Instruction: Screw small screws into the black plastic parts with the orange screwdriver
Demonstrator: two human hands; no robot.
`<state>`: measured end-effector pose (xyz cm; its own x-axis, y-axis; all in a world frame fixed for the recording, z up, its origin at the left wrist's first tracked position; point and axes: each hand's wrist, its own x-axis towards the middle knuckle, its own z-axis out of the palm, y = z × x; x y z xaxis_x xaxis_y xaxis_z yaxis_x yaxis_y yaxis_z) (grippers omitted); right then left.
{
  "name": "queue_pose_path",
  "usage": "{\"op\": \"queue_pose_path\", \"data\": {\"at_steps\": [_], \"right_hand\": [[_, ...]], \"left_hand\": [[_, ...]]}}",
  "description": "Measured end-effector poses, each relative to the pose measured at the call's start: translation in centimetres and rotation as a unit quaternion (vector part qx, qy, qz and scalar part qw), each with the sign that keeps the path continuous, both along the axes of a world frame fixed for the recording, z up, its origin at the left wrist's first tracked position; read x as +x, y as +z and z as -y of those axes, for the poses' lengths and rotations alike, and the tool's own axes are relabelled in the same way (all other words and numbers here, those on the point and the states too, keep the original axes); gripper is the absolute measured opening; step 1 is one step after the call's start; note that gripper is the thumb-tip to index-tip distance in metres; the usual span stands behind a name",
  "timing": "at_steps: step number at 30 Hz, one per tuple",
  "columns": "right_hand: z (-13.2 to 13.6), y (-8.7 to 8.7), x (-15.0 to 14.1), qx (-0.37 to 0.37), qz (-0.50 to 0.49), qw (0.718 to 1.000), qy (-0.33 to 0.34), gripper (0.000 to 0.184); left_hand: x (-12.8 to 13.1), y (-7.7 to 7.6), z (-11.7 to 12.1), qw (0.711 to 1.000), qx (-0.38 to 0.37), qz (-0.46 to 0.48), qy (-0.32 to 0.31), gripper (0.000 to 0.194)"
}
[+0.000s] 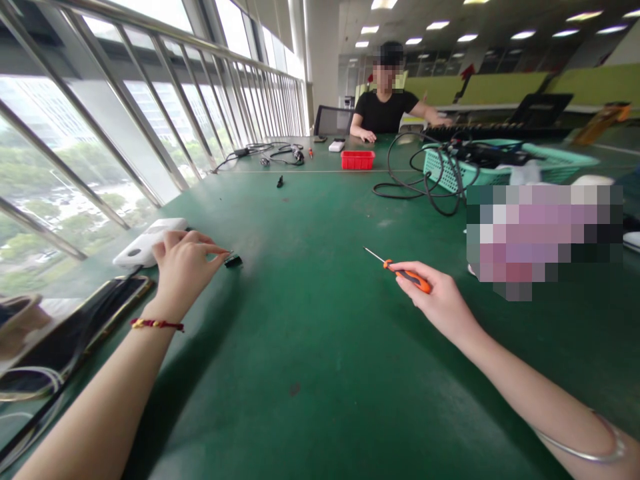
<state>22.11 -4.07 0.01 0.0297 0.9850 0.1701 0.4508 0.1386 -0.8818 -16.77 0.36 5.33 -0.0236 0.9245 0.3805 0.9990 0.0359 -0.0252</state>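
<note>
The left hand (185, 260) brings its thumb and fingertips together in a narrow pinch on a small black part (233, 261), seemingly held at its near edge; whether the part is clear of the green tabletop (310, 320) cannot be told. The right hand is closed round a screwdriver (388, 265) with an orange-and-black handle, thumb and forefinger laid along the grip. Its thin shaft points away and to the left, the tip well apart from the part.

The step in hand, as I judge it, is holding part and driver ready — nothing is being turned yet. Using the driver there would call for a steady pinch, with the part turned to face the tip, and for the hands to close the wide gap between them.

Just beyond the left wrist sits a white device (150, 243); nearer the body lies a dark-screened phone (55, 340) with a cable across it. Farther up the table are another small black piece (280, 181), a red tray (357, 160) and, to the right, a teal basket (493, 179) loaded with black cables. A co-worker (384, 112) in a black shirt sits at the far end.
</note>
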Motion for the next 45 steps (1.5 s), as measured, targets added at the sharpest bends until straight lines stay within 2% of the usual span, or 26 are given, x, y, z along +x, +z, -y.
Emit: {"op": "queue_pose_path", "data": {"at_steps": [5, 15, 21, 23, 24, 27, 29, 32, 36, 42, 45], "right_hand": [[0.1, 0.1, 0.0, -0.004, -0.001, 1.000, -0.003, 0.036], [0.1, 0.0, 0.1, -0.003, -0.004, 1.000, -0.002, 0.035], [0.1, 0.1, 0.0, 0.002, -0.003, 1.000, -0.001, 0.033], [0.0, 0.0, 0.0, 0.010, 0.001, 1.000, -0.002, 0.031], [0.0, -0.1, 0.0, 0.017, 0.004, 1.000, -0.003, 0.030], [-0.1, -0.3, -0.1, 0.039, 0.015, 0.999, -0.006, 0.025], [-0.1, -0.4, -0.1, 0.061, 0.019, 0.998, -0.006, 0.023], [-0.1, -0.3, -0.1, 0.101, 0.025, 0.995, -0.011, 0.020], [0.0, -0.1, -0.2, 0.117, 0.031, 0.993, -0.010, 0.016], [0.2, -0.4, -0.1, 0.089, 0.059, 0.994, 0.021, 0.017], [0.2, -0.5, -0.2, 0.070, 0.104, 0.992, 0.029, 0.020]], "left_hand": [[0.2, -0.2, 0.1, 0.999, -0.037, -0.020, 0.033, 0.030], [0.8, -0.2, 0.4, 0.998, -0.044, -0.023, 0.031, 0.032], [-0.1, -0.6, 0.0, 0.998, -0.059, 0.001, 0.035, 0.029], [1.2, -1.1, 0.1, 0.996, -0.067, 0.054, -0.004, 0.028], [2.5, -1.4, 0.2, 0.993, -0.067, 0.089, -0.045, 0.028], [8.7, -2.9, 0.4, 0.957, -0.070, 0.154, -0.234, 0.020], [13.2, -4.0, 0.3, 0.922, -0.084, 0.202, -0.321, 0.017], [17.4, -4.9, -0.2, 0.896, -0.095, 0.253, -0.352, 0.015], [17.7, -5.3, -0.8, 0.894, -0.093, 0.260, -0.353, 0.016], [16.7, -5.5, -1.1, 0.876, -0.108, 0.289, -0.372, 0.017], [16.9, -5.6, -1.2, 0.877, -0.101, 0.297, -0.363, 0.021]]}}
